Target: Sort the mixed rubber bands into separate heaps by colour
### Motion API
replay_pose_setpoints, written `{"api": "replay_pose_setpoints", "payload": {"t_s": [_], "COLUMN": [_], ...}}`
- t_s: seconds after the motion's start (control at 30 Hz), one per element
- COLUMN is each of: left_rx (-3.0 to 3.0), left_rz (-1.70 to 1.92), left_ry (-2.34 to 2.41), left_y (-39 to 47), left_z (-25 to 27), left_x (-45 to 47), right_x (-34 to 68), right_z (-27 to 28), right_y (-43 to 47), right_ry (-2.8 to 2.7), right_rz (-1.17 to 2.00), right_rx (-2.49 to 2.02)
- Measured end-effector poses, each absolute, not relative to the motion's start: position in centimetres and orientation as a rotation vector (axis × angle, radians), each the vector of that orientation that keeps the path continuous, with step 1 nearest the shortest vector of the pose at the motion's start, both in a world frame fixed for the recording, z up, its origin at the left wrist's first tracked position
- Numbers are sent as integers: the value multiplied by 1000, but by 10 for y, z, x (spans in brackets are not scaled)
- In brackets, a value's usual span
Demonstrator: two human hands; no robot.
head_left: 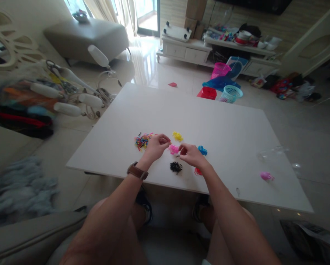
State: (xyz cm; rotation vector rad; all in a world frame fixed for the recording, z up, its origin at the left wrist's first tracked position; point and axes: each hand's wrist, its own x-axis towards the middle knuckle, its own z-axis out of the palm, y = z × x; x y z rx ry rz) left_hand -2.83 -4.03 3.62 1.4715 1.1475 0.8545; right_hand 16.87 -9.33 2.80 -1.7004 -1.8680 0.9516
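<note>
My left hand (157, 146), a brown-strapped watch on its wrist, is closed in a pinch beside a mixed pile of small coloured strips (143, 141). A speck of red shows at its fingertips, too small to name. My right hand (192, 154) pinches a small black strip (178, 156). Between the hands lies a pink pile (173, 149), with a yellow pile (177, 136) beyond it. Nearer to me is a black pile (176, 167). A blue pile (202, 150) sits past my right hand, and a red pile (198, 171) is partly hidden by my right forearm.
The white table (223, 129) also holds a pink-purple object (266, 176) at the right and a small clear item (238, 191) near its front edge. Baskets, one light blue (231, 94), stand beyond it. A white lamp (82, 99) is by the left edge.
</note>
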Motion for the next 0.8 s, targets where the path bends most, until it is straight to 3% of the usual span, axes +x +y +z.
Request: {"api": "replay_pose_setpoints", "payload": {"t_s": [0.13, 0.33, 0.63, 0.8], "left_rx": [1477, 1426, 1398, 1387], "left_rz": [829, 776, 729, 708], "left_ry": [1121, 1094, 1044, 1006], "left_y": [-43, -45, -45, -48], "left_z": [36, 31, 20, 20], "left_x": [-26, -22, -21, -20], "right_x": [170, 167, 161, 155], "right_z": [13, -1, 23, 30], "right_y": [-96, -98, -90, -87], "right_ry": [-1992, -2076, -1827, -1557], "right_rz": [1136, 1153, 776, 903], "right_rx": [-1765, -1812, -1694, -1480]}}
